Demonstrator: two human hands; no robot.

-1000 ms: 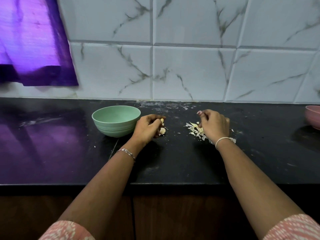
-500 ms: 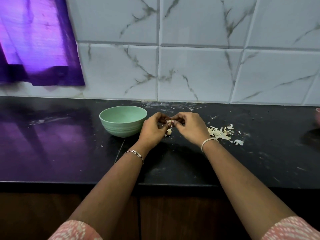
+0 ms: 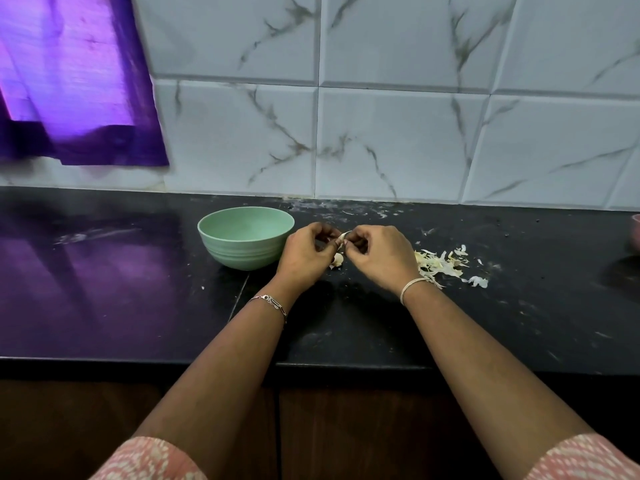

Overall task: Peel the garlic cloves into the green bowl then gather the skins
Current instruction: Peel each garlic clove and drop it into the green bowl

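The green bowl (image 3: 246, 237) stands on the black counter, just left of my hands. My left hand (image 3: 306, 258) and my right hand (image 3: 377, 254) meet above the counter, and both pinch one small garlic clove (image 3: 345, 236) between their fingertips. Below them another pale clove (image 3: 337, 260) lies on the counter, partly hidden by my left hand. A loose pile of garlic skins (image 3: 441, 266) lies to the right of my right hand. Whether the bowl holds anything is hidden from this angle.
The black counter (image 3: 346, 323) ends at a front edge near my forearms, with dark cabinet doors below. Marble-look tiles rise behind it. A purple curtain (image 3: 76, 81) hangs at the back left. A pink bowl (image 3: 635, 233) shows at the far right edge.
My right hand left the skin pile and came left to meet my left hand. Both now grip the same clove just right of the bowl.
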